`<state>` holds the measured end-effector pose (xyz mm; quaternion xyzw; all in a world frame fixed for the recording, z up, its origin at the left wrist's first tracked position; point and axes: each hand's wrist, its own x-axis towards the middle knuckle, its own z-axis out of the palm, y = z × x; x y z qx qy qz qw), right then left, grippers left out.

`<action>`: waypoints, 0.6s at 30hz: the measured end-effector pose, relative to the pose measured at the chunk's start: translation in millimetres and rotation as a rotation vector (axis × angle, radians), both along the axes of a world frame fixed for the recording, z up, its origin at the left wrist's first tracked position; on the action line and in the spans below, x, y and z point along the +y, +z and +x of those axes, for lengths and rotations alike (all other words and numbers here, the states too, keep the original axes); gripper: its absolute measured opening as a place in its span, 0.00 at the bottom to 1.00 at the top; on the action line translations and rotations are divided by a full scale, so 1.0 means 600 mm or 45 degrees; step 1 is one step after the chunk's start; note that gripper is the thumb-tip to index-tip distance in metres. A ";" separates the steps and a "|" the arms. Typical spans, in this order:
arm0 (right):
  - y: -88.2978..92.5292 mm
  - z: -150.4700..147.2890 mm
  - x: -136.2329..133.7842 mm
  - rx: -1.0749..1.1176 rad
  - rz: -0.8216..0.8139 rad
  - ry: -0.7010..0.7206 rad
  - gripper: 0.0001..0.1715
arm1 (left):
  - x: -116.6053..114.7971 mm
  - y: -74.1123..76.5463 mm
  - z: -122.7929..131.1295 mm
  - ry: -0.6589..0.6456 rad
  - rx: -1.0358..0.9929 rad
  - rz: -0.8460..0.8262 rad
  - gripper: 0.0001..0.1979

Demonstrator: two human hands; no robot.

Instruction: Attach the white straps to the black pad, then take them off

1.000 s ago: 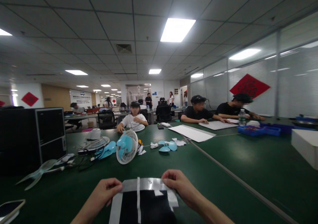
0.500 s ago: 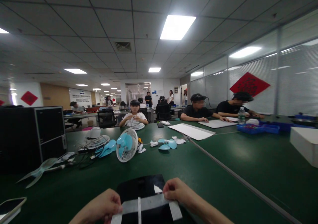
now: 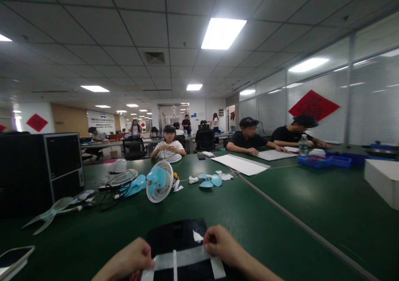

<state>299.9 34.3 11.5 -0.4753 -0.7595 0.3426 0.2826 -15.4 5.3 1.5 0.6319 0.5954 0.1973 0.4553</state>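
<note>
Just in front of me, near the edge of the dark green tabletop (image 3: 271, 239), I hold a translucent silvery-grey band of thin sheet (image 3: 191, 256), dull and slightly cloudy. A narrow white strip (image 3: 175, 264) crosses it near the middle, and a wider ribbed white strip (image 3: 218, 268) runs down at its right end. The band lies across a glossy black panel (image 3: 174, 233) with rounded far corners and a torn white scrap (image 3: 197, 236) by its right side; I can't tell whether band and panel touch throughout.

The band's long axis runs from left to right, rising a little toward the right, while the strips point toward and away from me. My left hand (image 3: 135, 256) has thumb and fingers pinched together on the left end; my right hand (image 3: 222, 243) pinches the right end, near its far corner.

The panel's far edge shows beyond my fingers; its near part runs out of view. Green surface stretches ahead to the white fan guard with light-blue blades (image 3: 160, 182), and right to a long grey seam strip (image 3: 293, 220), both well apart from my hands.
</note>
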 end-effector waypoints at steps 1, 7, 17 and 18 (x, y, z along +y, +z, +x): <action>-0.001 0.000 0.000 -0.006 0.012 0.002 0.10 | 0.000 0.002 0.000 0.001 0.009 0.003 0.17; -0.016 -0.001 0.008 -0.052 0.107 0.014 0.11 | -0.004 0.013 0.006 0.030 0.106 -0.003 0.18; -0.002 -0.005 -0.006 -0.180 0.236 0.001 0.12 | -0.013 0.026 0.016 0.040 0.235 0.049 0.16; -0.002 -0.005 -0.007 -0.197 0.256 0.000 0.12 | -0.014 0.029 0.017 0.045 0.240 0.053 0.15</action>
